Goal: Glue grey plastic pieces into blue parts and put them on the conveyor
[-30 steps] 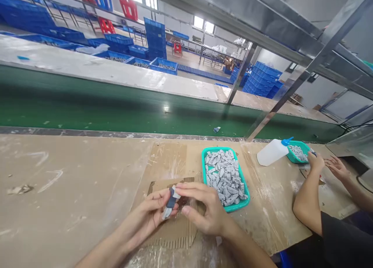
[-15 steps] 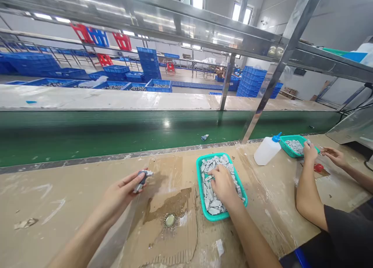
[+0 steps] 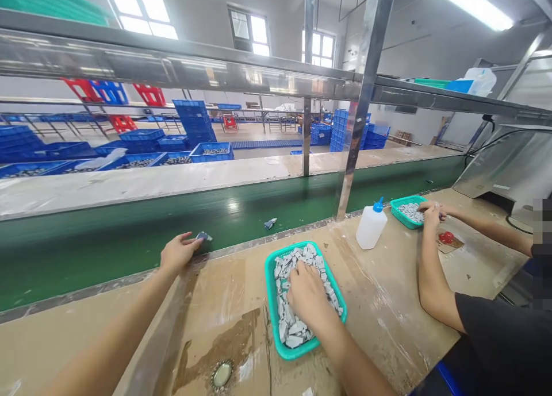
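My left hand [image 3: 177, 252] reaches out over the near edge of the green conveyor belt [image 3: 129, 235], its fingertips pinching a small grey and dark blue part [image 3: 203, 235] at the belt surface. My right hand [image 3: 307, 294] is down inside a teal basket [image 3: 271, 304] full of several small grey pieces, fingers curled among them; whether it holds one is hidden. Another small part [image 3: 270, 223] lies on the belt further right.
A white squeeze bottle [image 3: 371, 225] with a blue cap stands to the right. A co-worker's arms [image 3: 431, 269] work beside a second teal basket [image 3: 407, 211] and a red item [image 3: 446, 237]. A small round lid [image 3: 222, 375] lies on stained cardboard. Steel posts [image 3: 357, 114] rise from the bench.
My left hand carried the assembled part from the bench out to the conveyor belt. My right hand went into the teal basket and stays there. The view tilted upward.
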Action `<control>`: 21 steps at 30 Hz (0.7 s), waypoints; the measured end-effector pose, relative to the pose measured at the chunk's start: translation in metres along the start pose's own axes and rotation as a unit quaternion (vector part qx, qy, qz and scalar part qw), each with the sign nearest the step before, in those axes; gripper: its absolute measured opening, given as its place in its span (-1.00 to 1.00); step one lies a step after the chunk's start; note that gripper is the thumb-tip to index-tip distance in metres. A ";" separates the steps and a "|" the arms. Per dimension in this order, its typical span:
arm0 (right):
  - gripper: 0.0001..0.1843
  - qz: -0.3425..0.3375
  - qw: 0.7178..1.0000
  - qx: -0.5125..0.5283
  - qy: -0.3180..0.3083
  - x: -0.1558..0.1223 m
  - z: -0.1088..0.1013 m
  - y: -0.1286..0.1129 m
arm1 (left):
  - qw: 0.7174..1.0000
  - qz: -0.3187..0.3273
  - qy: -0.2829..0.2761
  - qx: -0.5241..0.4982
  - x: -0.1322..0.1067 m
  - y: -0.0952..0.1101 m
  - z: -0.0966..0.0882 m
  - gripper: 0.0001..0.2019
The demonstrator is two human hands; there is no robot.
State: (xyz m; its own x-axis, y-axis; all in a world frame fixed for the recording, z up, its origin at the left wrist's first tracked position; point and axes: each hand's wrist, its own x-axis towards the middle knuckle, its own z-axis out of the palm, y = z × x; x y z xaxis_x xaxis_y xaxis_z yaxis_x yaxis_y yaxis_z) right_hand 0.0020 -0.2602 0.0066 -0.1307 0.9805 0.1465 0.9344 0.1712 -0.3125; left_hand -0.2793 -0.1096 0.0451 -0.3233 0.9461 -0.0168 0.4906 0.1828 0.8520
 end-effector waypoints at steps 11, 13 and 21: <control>-0.67 0.004 0.988 0.140 0.065 0.004 0.000 0.005 | 0.958 0.146 -0.031 0.246 0.017 0.031 0.118 -0.50; -0.58 0.002 0.984 0.161 0.075 0.004 -0.003 0.005 | 0.958 0.140 -0.051 0.245 0.019 0.031 0.137 -0.49; -0.62 0.049 0.892 0.430 0.130 0.006 -0.008 0.006 | 0.980 0.132 -0.086 0.124 0.012 0.024 0.119 -0.58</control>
State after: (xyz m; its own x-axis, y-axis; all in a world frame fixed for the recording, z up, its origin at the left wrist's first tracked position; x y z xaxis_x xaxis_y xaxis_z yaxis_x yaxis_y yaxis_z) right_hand 0.0096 -0.2545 0.0135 0.1240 0.9584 0.2573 0.3219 0.2064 -0.9240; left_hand -0.1748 -0.0621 0.0026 -0.0282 0.9962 0.0820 0.7276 -0.0357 0.6850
